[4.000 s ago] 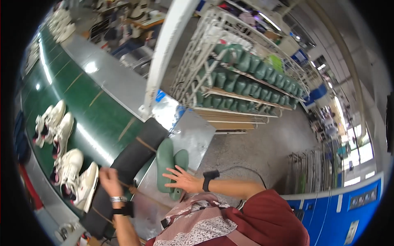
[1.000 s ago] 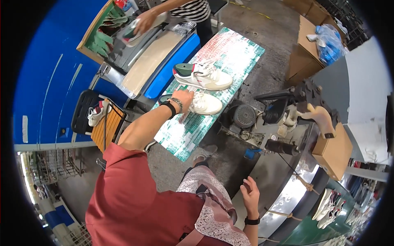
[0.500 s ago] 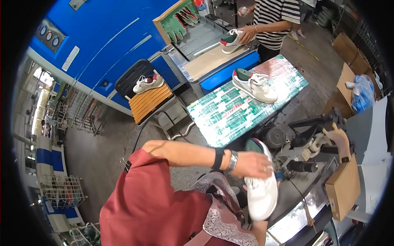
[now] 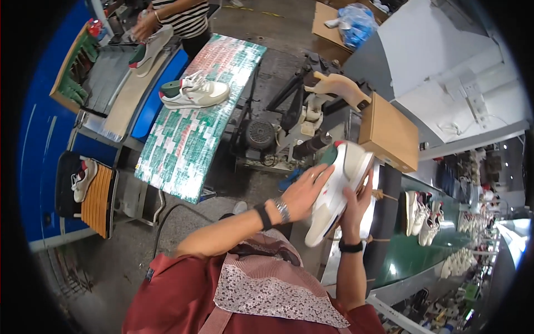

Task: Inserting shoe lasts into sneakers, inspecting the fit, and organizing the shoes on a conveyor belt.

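Both my hands are closed around a white sneaker (image 4: pixel 335 192) with a green lining and a red heel. The shoe is tilted, its toe pointing down toward me and its sole facing right. My left hand (image 4: pixel 303 192), with a watch and a black band on the wrist, grips the upper's left side. On the sole side, my right hand (image 4: pixel 357 207) supports it with the fingers partly hidden behind. Another white sneaker (image 4: pixel 203 93) rests on the table (image 4: pixel 172 153) wrapped in green, white and red print, left of my hands.
A machine with a motor (image 4: pixel 260 133) and a tan curved piece (image 4: pixel 340 90) stands ahead, beside a cardboard box (image 4: pixel 390 133). Several sneakers (image 4: pixel 423 220) line a green conveyor (image 4: pixel 397 253) at right. A slatted seat (image 4: pixel 100 206) holds a sneaker (image 4: pixel 83 179). A co-worker's hand (image 4: pixel 146 25) is near another sneaker (image 4: pixel 149 53).
My view has swung right, bringing the conveyor in. The held sneaker has turned onto its side, my left hand has shifted along the upper, and my right hand now shows at its sole.
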`<act>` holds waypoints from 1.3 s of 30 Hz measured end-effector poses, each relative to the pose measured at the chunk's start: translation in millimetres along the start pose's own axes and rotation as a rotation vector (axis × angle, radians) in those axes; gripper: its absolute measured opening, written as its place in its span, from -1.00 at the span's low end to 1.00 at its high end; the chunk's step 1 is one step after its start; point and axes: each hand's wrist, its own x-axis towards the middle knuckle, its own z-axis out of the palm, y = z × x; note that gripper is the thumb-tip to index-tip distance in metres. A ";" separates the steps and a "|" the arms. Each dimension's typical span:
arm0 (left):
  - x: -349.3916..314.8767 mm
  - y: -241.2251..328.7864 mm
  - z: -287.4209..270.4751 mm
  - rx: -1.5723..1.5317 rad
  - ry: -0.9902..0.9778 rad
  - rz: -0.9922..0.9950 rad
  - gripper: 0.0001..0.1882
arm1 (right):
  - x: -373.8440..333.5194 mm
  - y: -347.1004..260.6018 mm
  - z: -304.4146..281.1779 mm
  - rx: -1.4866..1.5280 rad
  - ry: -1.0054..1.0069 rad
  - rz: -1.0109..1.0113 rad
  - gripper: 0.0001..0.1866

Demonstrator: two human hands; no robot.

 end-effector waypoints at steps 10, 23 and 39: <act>45.4 -51.9 36.2 -0.238 0.157 -0.233 0.05 | 75.0 -33.3 37.6 -0.834 -0.104 -0.215 -0.02; 5.7 -72.5 74.1 -1.251 0.089 -0.914 -0.32 | 68.6 -35.2 50.6 -1.071 -0.133 -0.279 -0.01; 45.5 -37.9 77.5 -2.047 0.036 -0.567 -0.13 | 32.2 -32.0 63.3 -0.941 0.015 -0.288 0.00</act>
